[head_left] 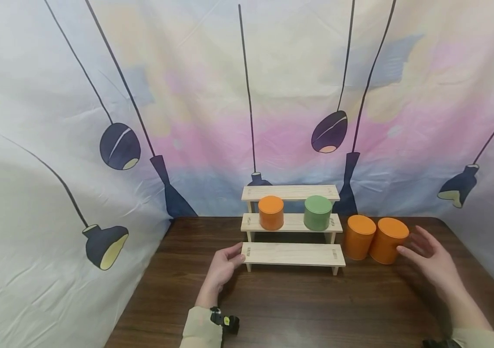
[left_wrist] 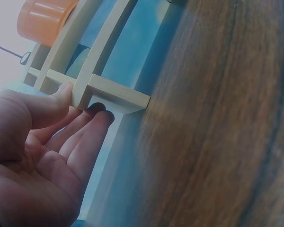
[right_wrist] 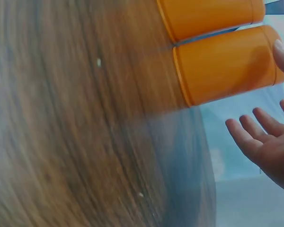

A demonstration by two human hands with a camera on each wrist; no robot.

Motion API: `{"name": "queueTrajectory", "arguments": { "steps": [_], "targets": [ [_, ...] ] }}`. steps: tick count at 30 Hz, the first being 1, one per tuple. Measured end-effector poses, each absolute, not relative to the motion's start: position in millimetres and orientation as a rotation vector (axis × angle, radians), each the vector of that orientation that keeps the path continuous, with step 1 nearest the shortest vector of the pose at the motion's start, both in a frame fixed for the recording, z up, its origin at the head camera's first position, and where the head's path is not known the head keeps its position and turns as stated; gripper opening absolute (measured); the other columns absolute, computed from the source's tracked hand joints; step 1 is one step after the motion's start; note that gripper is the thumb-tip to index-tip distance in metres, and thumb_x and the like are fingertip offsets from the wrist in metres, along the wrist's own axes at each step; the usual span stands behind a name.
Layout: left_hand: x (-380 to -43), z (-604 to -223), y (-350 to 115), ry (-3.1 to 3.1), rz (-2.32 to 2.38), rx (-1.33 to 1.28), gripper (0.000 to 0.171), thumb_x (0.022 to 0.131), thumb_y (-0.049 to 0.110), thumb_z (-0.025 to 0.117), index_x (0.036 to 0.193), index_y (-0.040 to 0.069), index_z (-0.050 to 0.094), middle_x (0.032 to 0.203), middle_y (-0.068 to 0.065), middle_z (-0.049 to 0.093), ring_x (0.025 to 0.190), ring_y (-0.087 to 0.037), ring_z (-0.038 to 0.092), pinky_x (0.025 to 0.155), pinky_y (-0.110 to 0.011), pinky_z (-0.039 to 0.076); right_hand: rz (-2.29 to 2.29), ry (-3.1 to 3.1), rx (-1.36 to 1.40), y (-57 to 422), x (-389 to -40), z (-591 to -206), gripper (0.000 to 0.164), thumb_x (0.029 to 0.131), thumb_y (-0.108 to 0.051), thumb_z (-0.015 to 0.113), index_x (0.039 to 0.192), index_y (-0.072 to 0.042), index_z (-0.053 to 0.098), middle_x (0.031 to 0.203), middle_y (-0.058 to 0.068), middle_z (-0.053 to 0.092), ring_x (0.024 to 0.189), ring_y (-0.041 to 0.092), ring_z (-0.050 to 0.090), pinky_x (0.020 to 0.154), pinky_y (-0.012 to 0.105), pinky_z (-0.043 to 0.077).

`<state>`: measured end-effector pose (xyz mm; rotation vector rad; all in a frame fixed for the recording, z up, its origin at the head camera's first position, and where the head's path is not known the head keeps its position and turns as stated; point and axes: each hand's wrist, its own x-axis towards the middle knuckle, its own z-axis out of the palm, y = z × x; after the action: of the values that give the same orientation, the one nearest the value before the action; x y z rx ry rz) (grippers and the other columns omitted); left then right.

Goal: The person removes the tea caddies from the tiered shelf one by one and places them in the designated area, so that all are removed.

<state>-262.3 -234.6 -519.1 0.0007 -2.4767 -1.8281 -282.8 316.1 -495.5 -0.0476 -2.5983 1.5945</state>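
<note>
A three-tier wooden display stand [head_left: 293,254] stands on the table. My left hand [head_left: 223,268] pinches the left end of its lowest tier, the thumb on the board and the fingers beneath it, as the left wrist view shows. On the middle tier sit an orange tin [head_left: 270,213] and a green tin [head_left: 317,213]. Right of the stand, two taller orange canisters, a left one [head_left: 359,238] and a right one [head_left: 388,241], stand upright side by side. My right hand [head_left: 434,263] is beside the right canister, fingers spread, thumb at its side; whether it touches cannot be told.
The dark wooden table [head_left: 290,304] runs to a printed cloth backdrop [head_left: 212,96] with painted lamps, which hangs behind and along the sides. The stand's top tier [head_left: 290,193] is close to the cloth.
</note>
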Motion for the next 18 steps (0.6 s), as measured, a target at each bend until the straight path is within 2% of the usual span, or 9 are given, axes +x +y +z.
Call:
{"name": "queueTrajectory", "arguments": {
  "steps": [6, 8, 11, 13, 15, 18],
  "targets": [
    [-261, -519, -235, -2.484, -1.826, 0.020, 0.045, 0.104, 0.006, 0.067, 0.149, -0.002, 0.061, 0.142, -0.023, 0.066, 0.124, -0.031, 0.069, 0.107, -0.052, 0.054, 1.613, -2.485, -0.186, 305, -270, -488, 0.099, 0.101, -0.047, 0.074, 0.174, -0.024, 0.010, 0.174, 0.026, 0.022, 0.157, 0.045, 0.026, 0.088, 0.001, 0.041],
    [-261, -518, -235, -2.489, -1.823, 0.022, 0.046, 0.104, 0.007, 0.067, 0.149, -0.002, 0.061, 0.142, -0.023, 0.066, 0.124, -0.031, 0.069, 0.108, -0.052, 0.053, 1.614, -2.443, -0.219, 299, -266, -484, 0.098, 0.102, -0.045, 0.074, 0.174, -0.025, 0.012, 0.174, 0.024, 0.021, 0.158, 0.044, 0.023, 0.106, 0.009, 0.039],
    [-261, -518, -235, -2.491, -1.821, 0.027, 0.045, 0.104, 0.008, 0.067, 0.149, -0.001, 0.061, 0.143, -0.022, 0.066, 0.125, -0.031, 0.069, 0.108, -0.053, 0.052, 1.612, -2.358, -0.261, 290, -261, -478, 0.093, 0.101, -0.041, 0.075, 0.174, -0.027, 0.018, 0.176, 0.020, 0.022, 0.160, 0.038, 0.022, 0.116, 0.013, 0.032],
    [-261, -518, -235, -2.491, -1.824, 0.021, 0.045, 0.105, 0.008, 0.067, 0.149, -0.002, 0.061, 0.143, -0.022, 0.066, 0.125, -0.031, 0.069, 0.108, -0.053, 0.053, 1.604, -2.298, -0.270, 285, -257, -473, 0.090, 0.101, -0.036, 0.077, 0.173, -0.028, 0.023, 0.176, 0.016, 0.024, 0.161, 0.033, 0.023, 0.118, 0.015, 0.031],
    [-261, -518, -235, -2.489, -1.831, 0.013, 0.045, 0.105, 0.008, 0.067, 0.149, -0.002, 0.061, 0.143, -0.023, 0.066, 0.124, -0.031, 0.069, 0.108, -0.052, 0.053, 1.581, -2.259, -0.273, 280, -255, -468, 0.087, 0.101, -0.032, 0.078, 0.172, -0.029, 0.027, 0.176, 0.011, 0.026, 0.161, 0.028, 0.025, 0.108, 0.005, 0.033],
    [-261, -518, -235, -2.484, -1.841, 0.004, 0.045, 0.105, 0.008, 0.066, 0.149, -0.002, 0.060, 0.142, -0.023, 0.066, 0.122, -0.030, 0.070, 0.107, -0.051, 0.054, 1.529, -2.242, -0.270, 273, -251, -463, 0.085, 0.100, -0.030, 0.078, 0.171, -0.028, 0.031, 0.176, 0.007, 0.027, 0.161, 0.024, 0.026, 0.110, 0.009, 0.034]
  ]
}}
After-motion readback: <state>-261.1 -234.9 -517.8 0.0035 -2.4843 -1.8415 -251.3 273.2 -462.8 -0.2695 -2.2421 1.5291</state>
